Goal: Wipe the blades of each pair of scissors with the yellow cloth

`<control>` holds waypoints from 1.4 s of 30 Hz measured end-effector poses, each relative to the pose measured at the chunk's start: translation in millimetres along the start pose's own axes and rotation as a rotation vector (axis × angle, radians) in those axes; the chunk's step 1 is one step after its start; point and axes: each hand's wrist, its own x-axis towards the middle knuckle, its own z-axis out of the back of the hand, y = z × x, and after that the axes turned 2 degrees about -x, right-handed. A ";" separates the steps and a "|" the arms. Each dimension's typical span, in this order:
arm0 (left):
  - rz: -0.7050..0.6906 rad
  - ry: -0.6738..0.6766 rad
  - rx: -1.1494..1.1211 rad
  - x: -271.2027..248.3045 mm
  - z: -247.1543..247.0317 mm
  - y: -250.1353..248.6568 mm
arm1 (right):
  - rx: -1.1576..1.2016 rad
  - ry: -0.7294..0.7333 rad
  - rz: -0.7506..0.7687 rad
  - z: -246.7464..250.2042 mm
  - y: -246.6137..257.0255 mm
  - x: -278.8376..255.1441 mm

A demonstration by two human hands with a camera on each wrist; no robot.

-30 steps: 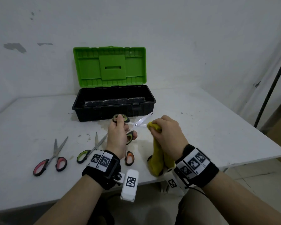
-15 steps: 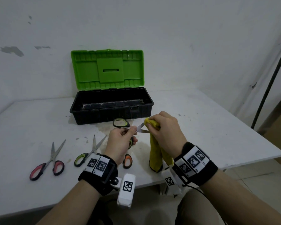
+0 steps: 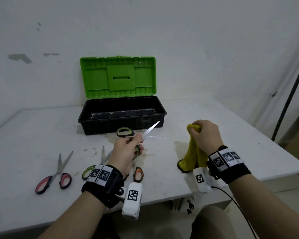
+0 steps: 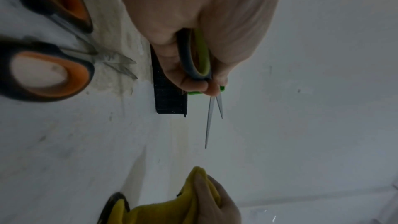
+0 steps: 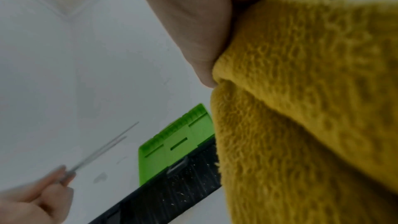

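My left hand (image 3: pixel 135 144) grips the green-handled scissors (image 3: pixel 126 132) by the handles just above the table. Their blades (image 3: pixel 150 130) stand slightly apart, bare, pointing right toward the toolbox. In the left wrist view the same blades (image 4: pixel 212 117) point at the yellow cloth (image 4: pixel 172 207). My right hand (image 3: pixel 196 131) pinches the top of the yellow cloth (image 3: pixel 193 156), which hangs down to the table, well to the right of the blades. The cloth (image 5: pixel 301 108) fills the right wrist view. The cloth and the blades do not touch.
Red-handled scissors (image 3: pixel 59 171), a second green-handled pair (image 3: pixel 88 171) and an orange-handled pair (image 3: pixel 138 174) lie near the table's front edge, left of centre. An open black toolbox (image 3: pixel 123 116) with a green lid (image 3: pixel 117 76) stands behind. A dark pole (image 3: pixel 290 94) leans at far right.
My right hand has pulled the cloth off the blades and moved it to the right. The left hand still holds the scissors, blades now bare.
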 end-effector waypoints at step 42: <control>-0.062 0.068 0.117 -5.3 -17.8 7.2 | 0.553 0.372 -0.021 -17.3 54.3 -54.1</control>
